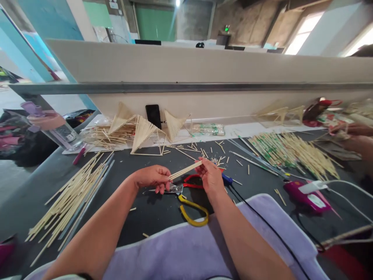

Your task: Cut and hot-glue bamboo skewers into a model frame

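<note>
A few short wooden sticks (185, 169) lie side by side between my two hands. My left hand (154, 178) pinches their left ends, and my right hand (209, 175) closes on their right ends. Beneath them on the dark table rest scissors (194, 222) with a yellow handle loop in front and red on the other side. Just right of my right hand is a blue-handled tool (227, 179) with a black cord, its tip hidden. Short stick offcuts (221, 147) are scattered behind my hands.
Long sticks (72, 194) lie at left beside a bottle (54, 126). Stick-built frames (147, 134) and a phone (153, 116) stand along the back. Wrapped sticks (271, 149) and a magenta device (309, 196) are at right. Another person's hand (359, 134) works at far right.
</note>
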`<state>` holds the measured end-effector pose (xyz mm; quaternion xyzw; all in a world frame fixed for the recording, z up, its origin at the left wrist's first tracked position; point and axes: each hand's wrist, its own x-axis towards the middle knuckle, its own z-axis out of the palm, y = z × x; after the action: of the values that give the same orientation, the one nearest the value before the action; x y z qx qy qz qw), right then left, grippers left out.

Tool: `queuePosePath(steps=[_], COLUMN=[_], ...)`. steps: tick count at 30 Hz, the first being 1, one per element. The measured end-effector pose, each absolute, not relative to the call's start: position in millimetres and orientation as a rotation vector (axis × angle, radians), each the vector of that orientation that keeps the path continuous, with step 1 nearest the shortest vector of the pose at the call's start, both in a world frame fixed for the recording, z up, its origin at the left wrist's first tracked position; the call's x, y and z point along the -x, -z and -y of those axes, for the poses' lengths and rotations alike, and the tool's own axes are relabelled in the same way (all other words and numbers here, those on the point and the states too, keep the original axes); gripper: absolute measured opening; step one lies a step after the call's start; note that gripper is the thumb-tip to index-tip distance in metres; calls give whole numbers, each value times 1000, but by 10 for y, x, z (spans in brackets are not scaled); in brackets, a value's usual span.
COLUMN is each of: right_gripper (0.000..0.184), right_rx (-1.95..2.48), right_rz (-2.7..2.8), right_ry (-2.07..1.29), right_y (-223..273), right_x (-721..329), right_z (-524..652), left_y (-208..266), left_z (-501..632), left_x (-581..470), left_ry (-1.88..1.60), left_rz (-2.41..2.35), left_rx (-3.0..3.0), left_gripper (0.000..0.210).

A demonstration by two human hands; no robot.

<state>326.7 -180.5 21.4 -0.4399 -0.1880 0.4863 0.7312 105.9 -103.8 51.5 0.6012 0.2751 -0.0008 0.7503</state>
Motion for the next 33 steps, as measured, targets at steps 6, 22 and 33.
queuePosePath(steps=[6,22,33], right_gripper=[27,22,24], right_rx=[969,859,862], right_rz=[348,765,689], right_ry=[-990,-1160,-1172], right_y=[-273,-328,-333], right_x=[-3248,-2667,-2608], right_z=[1853,2084,2149], left_y=[-528,-824,-892], left_z=[1047,1200,428], left_x=[-1100,-1235,-2123], left_ry=[-17,197,147], left_rz=[-694,-695,-908], left_rx=[-1329,-1782,-2939], left_gripper=[34,36,27])
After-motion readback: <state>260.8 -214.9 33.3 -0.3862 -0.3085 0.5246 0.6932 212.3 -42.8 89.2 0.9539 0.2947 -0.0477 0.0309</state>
